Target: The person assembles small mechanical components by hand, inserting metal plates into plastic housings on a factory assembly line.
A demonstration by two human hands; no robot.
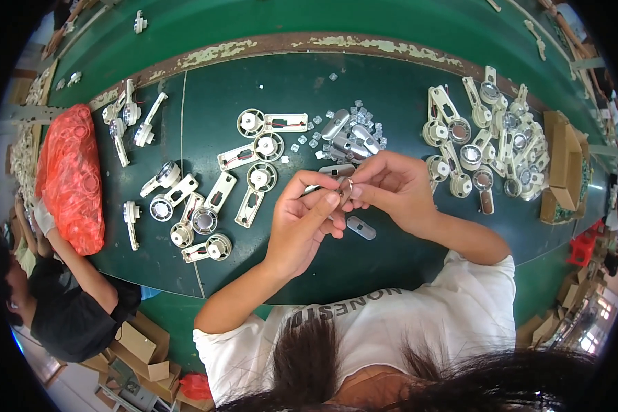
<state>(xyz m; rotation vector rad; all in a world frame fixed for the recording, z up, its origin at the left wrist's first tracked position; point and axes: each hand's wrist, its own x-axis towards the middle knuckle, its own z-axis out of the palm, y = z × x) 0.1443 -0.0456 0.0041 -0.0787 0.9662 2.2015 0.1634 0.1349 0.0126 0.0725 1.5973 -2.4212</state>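
My left hand and my right hand meet in front of me over the table. Their thumbs and fingertips pinch a small shiny piece, mostly hidden by the fingers, so its exact kind cannot be made out. Just below the fingers lies a flat grey oval cover. Beyond the hands sit several silver oval covers beside a scatter of small clear cubes. To the left are several cream handheld fan bodies with round motor ends, some showing red and black wires.
More fan bodies are heaped at the right, beside an open cardboard box. A red plastic bag stands at the table's left edge, where a co-worker in black reaches toward it. A worn raised ledge borders the far side, before a green belt.
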